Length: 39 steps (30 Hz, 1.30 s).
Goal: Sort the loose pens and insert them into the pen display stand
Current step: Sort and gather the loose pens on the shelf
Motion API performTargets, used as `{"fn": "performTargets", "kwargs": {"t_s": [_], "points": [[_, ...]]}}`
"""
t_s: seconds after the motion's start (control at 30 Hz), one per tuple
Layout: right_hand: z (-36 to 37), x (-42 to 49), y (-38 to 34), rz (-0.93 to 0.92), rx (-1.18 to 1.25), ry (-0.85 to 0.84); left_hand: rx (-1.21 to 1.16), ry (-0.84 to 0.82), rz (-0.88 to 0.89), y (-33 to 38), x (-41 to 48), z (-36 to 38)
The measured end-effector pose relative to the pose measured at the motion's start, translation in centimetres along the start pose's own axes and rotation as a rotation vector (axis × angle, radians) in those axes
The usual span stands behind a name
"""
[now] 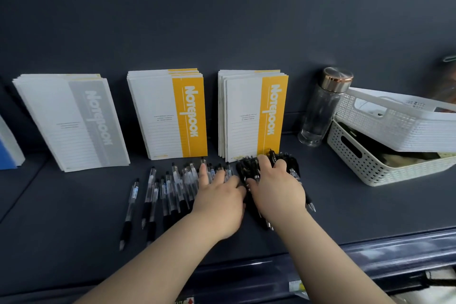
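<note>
Well inside edge [370, 242], left hand [219, 197] pressing clear pens [170, 180], right hand [276, 190] gripping black pens [244, 168]

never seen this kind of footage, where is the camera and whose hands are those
There is no machine: one camera worn on a person's head looks down at their bare hands. On the dark blue-grey shelf lie clear-barrelled pens with black grips and a heap of all-black pens. The left hand rests flat on the clear ones; the right hand bends over the black heap, grip unclear. Behind stand grey and yellow notebooks, a clear glass bottle and white perforated baskets. No pen stand shows.
</note>
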State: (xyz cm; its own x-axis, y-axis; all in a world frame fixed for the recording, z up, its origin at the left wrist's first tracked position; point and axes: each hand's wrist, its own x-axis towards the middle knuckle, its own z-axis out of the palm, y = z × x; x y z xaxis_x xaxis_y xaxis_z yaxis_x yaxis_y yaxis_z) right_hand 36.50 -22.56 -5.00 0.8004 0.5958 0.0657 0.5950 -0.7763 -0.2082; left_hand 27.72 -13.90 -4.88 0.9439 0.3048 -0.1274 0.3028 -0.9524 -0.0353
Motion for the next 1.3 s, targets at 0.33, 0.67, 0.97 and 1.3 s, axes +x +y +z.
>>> {"fn": "performTargets", "kwargs": {"t_s": [0.33,0.67,0.97,1.3], "points": [[0.9,-0.2,-0.4,-0.109,-0.021,0.017,-0.021,0.012,-0.02,-0.2,-0.5,0.5],[0.6,0.4,-1.2,-0.113,0.097,-0.007,-0.098,-0.015,-0.008,-1.4,-1.5,-0.2],[0.4,-0.7,-6.1,-0.214,0.312,-0.134,-0.322,0.084,-0.624,-11.3,-7.4,-1.4],[1.1,-1.8,-10.1,-0.126,0.129,-0.257,-0.417,-0.103,-0.582,-11.7,-5.8,1.1]]}}
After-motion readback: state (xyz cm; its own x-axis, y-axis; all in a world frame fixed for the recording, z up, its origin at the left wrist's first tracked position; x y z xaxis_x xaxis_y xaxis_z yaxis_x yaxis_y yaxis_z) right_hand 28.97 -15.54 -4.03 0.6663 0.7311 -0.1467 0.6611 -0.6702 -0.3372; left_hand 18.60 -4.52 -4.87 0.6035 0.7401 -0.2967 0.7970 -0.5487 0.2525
